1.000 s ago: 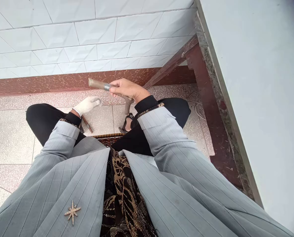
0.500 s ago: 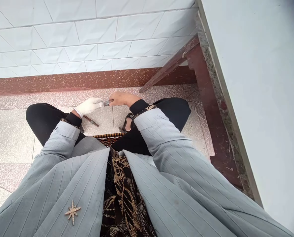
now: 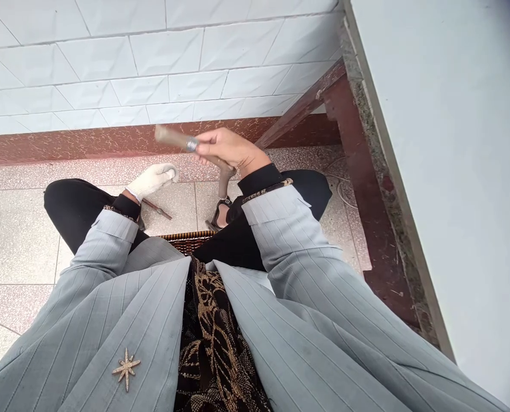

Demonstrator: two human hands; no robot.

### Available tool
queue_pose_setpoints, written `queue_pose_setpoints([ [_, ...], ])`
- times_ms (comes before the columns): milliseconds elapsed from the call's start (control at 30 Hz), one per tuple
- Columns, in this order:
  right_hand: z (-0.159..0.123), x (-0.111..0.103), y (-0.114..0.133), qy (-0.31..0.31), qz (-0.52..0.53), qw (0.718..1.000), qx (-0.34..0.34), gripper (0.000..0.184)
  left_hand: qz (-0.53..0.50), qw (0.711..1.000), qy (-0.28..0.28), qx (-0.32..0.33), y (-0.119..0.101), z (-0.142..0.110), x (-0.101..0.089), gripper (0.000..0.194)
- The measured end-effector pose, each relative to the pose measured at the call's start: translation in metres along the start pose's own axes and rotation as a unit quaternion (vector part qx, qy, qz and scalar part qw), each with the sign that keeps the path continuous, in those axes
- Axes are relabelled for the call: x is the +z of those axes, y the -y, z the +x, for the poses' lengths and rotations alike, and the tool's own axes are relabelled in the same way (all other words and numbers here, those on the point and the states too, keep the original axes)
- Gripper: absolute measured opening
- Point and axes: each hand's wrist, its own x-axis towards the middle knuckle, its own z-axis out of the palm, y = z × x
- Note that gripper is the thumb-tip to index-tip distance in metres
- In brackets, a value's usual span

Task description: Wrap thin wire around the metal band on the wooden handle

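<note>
My right hand [image 3: 227, 150], bare, is closed on a tool with a long brown handle [image 3: 171, 137] that points up and left. A silvery wire wrap [image 3: 191, 143] circles the shaft just beyond my fingers. Below the palm, a greyish bent end of the tool [image 3: 224, 182] hangs down near my foot. Motion blurs the handle's far end. My left hand [image 3: 151, 180], in a white knitted glove, is closed to the lower left, apart from the tool. What its fingers hold, if anything, is unclear. Beneath its wrist lies a thin reddish-brown rod [image 3: 158, 209].
A woven basket rim [image 3: 190, 236] shows between my legs. A sandalled foot [image 3: 220, 214] is close to the tool. The table [image 3: 452, 143] with dark red wooden legs [image 3: 358, 171] stands at the right, near a white cable [image 3: 345, 191]. Ahead is a tiled wall [image 3: 164, 57].
The tool has left my gloved left hand. My right hand has lifted it up and turned, so its handle and bent end show. My left hand has barely moved.
</note>
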Motion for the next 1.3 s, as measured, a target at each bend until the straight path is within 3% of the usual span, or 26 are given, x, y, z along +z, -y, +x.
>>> queue_pose_setpoints([
  [100, 0.004, -0.001, -0.003, -0.156, 0.044, 0.987, 0.022, 0.030, -0.010, 1.000, 0.022, 0.011, 0.001, -0.001, 0.002, 0.030],
  [167, 0.008, -0.001, -0.008, -0.217, 0.064, 0.973, 0.043, 0.029, -0.014, 1.000, 0.028, 0.005, -0.001, -0.002, 0.003, 0.028],
  [267, 0.016, -0.002, -0.017, -0.248, 0.045, 0.966, 0.061, 0.028, -0.037, 0.998, 0.049, 0.007, -0.008, -0.004, 0.004, 0.027],
  [400, 0.022, 0.000, -0.027, -0.228, -0.088, 0.966, 0.088, 0.024, -0.045, 0.997, 0.067, 0.014, -0.016, -0.008, 0.003, 0.028],
  [533, 0.023, 0.010, -0.031, -0.146, -0.283, 0.939, 0.126, 0.012, -0.014, 0.999, 0.036, 0.036, -0.021, -0.012, -0.003, 0.026],
  [667, 0.023, 0.026, -0.034, 0.032, -0.365, 0.923, 0.116, 0.011, 0.068, 0.997, -0.035, 0.030, -0.021, -0.011, -0.009, 0.025],
  [833, 0.023, 0.036, -0.036, 0.252, -0.300, 0.913, 0.112, 0.012, 0.161, 0.982, -0.092, 0.016, -0.016, -0.008, -0.015, 0.023],
  [1000, 0.018, 0.024, -0.031, 0.308, -0.188, 0.929, 0.086, 0.040, 0.171, 0.979, -0.112, -0.001, -0.011, -0.006, -0.019, 0.021],
  [1100, 0.013, 0.015, -0.023, 0.247, -0.149, 0.957, 0.027, 0.037, 0.132, 0.985, -0.109, -0.032, -0.004, -0.003, -0.016, 0.016],
  [1200, 0.013, 0.010, -0.018, 0.047, -0.082, 0.995, -0.018, 0.030, 0.054, 0.993, -0.076, -0.073, 0.002, 0.000, -0.007, 0.014],
  [1300, 0.018, 0.009, -0.023, -0.141, 0.002, 0.990, -0.019, 0.029, -0.006, 0.998, 0.015, -0.060, 0.002, 0.000, 0.005, 0.021],
])
